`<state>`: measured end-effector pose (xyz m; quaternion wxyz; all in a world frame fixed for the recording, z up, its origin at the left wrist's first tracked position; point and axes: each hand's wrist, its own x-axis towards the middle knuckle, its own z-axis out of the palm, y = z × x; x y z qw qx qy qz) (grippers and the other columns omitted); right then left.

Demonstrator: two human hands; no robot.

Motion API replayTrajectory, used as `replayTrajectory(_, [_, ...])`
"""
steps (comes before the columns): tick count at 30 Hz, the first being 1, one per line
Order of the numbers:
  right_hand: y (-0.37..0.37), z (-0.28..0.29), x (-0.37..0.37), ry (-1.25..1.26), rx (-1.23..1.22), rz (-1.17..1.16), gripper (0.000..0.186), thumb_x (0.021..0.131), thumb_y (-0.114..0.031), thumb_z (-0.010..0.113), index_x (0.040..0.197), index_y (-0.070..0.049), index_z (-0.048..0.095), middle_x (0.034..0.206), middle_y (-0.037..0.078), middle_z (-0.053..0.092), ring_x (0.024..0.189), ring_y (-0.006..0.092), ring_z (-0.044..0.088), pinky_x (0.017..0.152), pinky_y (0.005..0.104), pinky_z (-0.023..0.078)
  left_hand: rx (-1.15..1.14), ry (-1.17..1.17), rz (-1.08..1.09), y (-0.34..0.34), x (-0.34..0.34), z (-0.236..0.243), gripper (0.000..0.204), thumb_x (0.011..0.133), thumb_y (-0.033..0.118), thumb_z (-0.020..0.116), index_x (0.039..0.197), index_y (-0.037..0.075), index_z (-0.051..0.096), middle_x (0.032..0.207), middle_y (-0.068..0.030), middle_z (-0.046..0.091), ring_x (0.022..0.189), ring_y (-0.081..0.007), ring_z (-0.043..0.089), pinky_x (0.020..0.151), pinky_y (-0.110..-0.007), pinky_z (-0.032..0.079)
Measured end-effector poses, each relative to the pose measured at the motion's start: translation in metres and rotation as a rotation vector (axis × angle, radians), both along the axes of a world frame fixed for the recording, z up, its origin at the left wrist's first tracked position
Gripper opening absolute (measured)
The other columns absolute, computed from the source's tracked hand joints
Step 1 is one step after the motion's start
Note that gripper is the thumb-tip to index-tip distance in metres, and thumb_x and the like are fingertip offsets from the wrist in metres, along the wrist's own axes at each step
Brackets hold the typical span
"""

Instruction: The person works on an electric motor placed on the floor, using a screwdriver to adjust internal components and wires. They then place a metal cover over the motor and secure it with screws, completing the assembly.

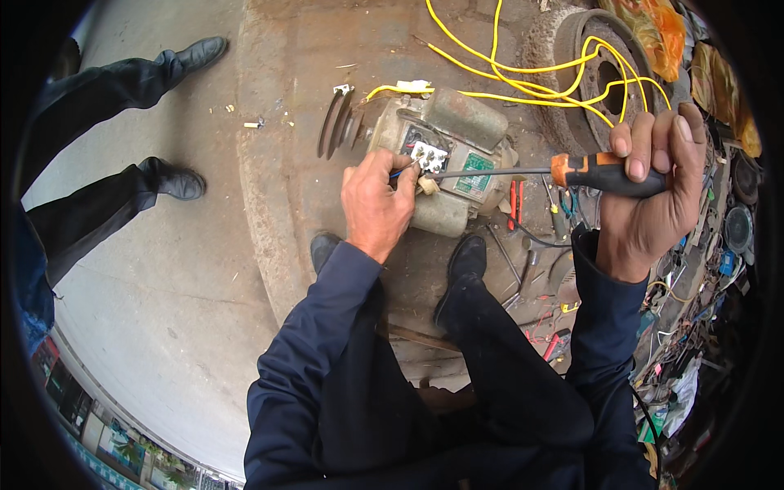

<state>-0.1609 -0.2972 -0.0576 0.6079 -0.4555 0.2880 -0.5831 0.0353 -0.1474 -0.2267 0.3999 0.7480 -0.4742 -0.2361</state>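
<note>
- The left hand [380,196] was bent at the open terminal box of an electric motor [459,155], its thumb and forefinger close around a thin blue wire [398,173]; I could not tell whether they pinched it firmly.
- The right hand [653,188], well apart from the left, was wrapped around the black-and-orange handle of a screwdriver [604,174].
- The motor lay on the ground ahead of the hands, and its white terminal block [429,155] was just beyond the left fingertips.
- The screwdriver's tip reached near these fingertips, at the block's near edge; whether it sat in a screw, I could not see.
- In my judgement, good work here asked for a blade straight in the slot, with slow, even pressure.
- The left fingers, I thought, should steady the wire but keep out of the blade's slipping path.
- Yellow cable [531,70], beyond both hands, was best kept clear of the shaft.
</note>
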Motion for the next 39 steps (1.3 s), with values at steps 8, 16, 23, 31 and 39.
replayTrajectory(8, [0.016,-0.004,0.036,0.215,-0.337,0.137,0.031,0.109,-0.006,0.049,0.137,-0.001,0.061,0.074,0.002,0.043,0.058,0.0147,0.05,0.064,0.038,0.055,-0.081,-0.001,0.009,0.003,-0.002,-0.01,0.013,0.085,0.01,0.085,0.087,0.01,0.072,0.084,-0.0049,0.072,0.073,-0.0275,0.062,0.073,-0.038,0.046])
replayTrajectory(16, [0.021,-0.006,0.05,0.214,-0.343,0.139,0.03,0.109,-0.005,0.049,0.136,-0.001,0.061,0.072,0.003,0.043,0.056,0.015,0.05,0.063,0.0383,0.056,-0.199,-0.051,0.051,0.005,-0.008,-0.02,0.013,0.081,0.006,0.082,0.087,0.013,0.072,0.08,-0.0031,0.066,0.073,-0.027,0.062,0.076,-0.038,0.042])
replayTrajectory(23, [0.022,-0.003,0.051,0.25,-0.396,0.159,0.027,0.109,-0.003,0.047,0.131,-0.001,0.062,0.072,0.003,0.043,0.056,0.0141,0.048,0.062,0.038,0.056,-0.218,-0.047,0.05,0.006,-0.007,-0.022,0.015,0.082,0.005,0.085,0.084,0.012,0.072,0.08,-0.0012,0.068,0.071,-0.0222,0.062,0.074,-0.035,0.042])
replayTrajectory(31, [0.024,-0.005,0.055,0.225,-0.355,0.142,0.025,0.107,-0.001,0.049,0.128,0.001,0.062,0.07,0.003,0.044,0.055,0.0146,0.05,0.061,0.0388,0.057,-0.235,-0.036,0.062,0.006,-0.006,-0.022,0.014,0.082,0.005,0.085,0.084,0.012,0.072,0.079,-0.001,0.068,0.07,-0.0224,0.062,0.074,-0.035,0.043])
replayTrajectory(39, [0.025,-0.005,0.061,0.27,-0.386,0.136,0.024,0.105,-0.002,0.053,0.128,0.001,0.057,0.066,0.005,0.047,0.053,0.0162,0.055,0.061,0.0407,0.059,-0.242,-0.033,0.054,0.006,-0.005,-0.02,0.015,0.079,0.005,0.083,0.083,0.014,0.071,0.079,-0.0003,0.066,0.072,-0.0237,0.064,0.074,-0.037,0.043])
